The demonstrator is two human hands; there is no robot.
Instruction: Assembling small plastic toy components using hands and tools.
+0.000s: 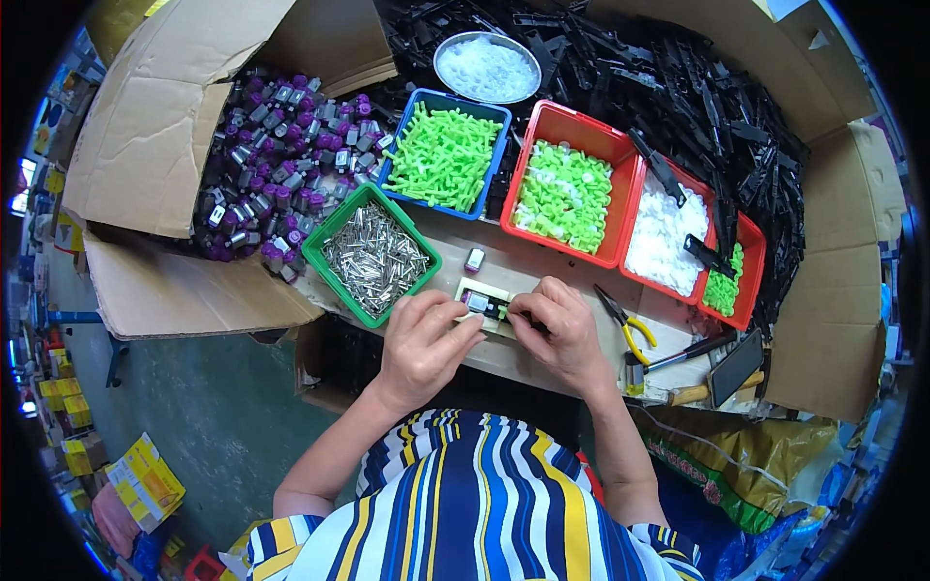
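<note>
Near the front edge of the table, a black plastic housing (489, 303) lies in a pale cream fixture (500, 329). A small silver motor-like block (478, 302) sits inside the housing. My left hand (423, 347) has its fingers closed around the housing's left end, beside the block. At the right end my right hand (562, 334) pinches close to a small bright green plastic piece (503, 312); its fingertips partly cover that spot. Another silver block with a purple end (474, 259) stands on the table just beyond the fixture.
A green bin (312, 254) of metal pins, a blue bin (505, 145) of green sticks and red bins (536, 121) of green and white parts ring the workspace. Purple-ended blocks (281, 184) and black parts (717, 116) fill cartons behind. Pliers (635, 331) and a hammer (690, 394) lie right.
</note>
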